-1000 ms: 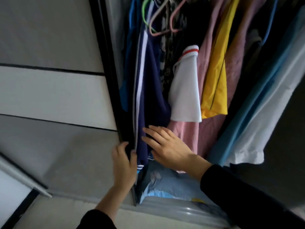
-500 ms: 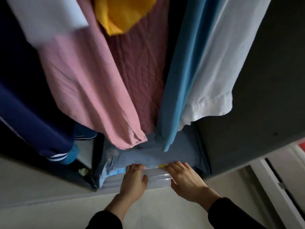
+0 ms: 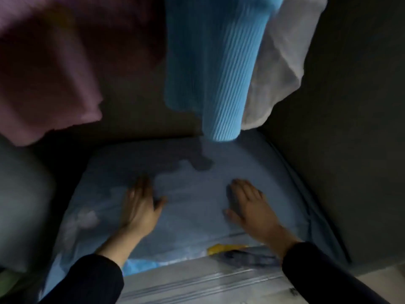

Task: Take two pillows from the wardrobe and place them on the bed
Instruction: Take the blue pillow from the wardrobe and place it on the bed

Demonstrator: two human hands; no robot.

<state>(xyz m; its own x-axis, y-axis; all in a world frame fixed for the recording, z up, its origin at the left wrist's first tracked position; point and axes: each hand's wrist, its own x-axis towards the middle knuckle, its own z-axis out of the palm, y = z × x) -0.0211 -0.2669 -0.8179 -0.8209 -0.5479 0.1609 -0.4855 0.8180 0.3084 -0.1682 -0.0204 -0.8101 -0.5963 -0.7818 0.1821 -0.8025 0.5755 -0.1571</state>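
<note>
A light blue pillow [image 3: 190, 172] with a faint printed pattern lies flat on the wardrobe floor, wrapped in clear plastic with a yellow label near its front edge. My left hand [image 3: 140, 205] lies flat on its left half, fingers spread. My right hand [image 3: 249, 205] lies flat on its right half, fingers together and pointing into the wardrobe. Neither hand is closed around the pillow. Whether a second pillow lies beneath is hidden.
Hanging clothes reach down close above the pillow: a pink garment [image 3: 48, 80] at left, a ribbed blue one [image 3: 214, 69] in the middle, a white one [image 3: 282, 69] beside it. The dark wardrobe side wall [image 3: 350, 128] stands at right. A pale sliding-door track [image 3: 197, 284] runs along the front.
The view has dropped and moved in under the clothes. Both hands have gone from the front edge of the pillow to flat on its top, further inside the wardrobe.
</note>
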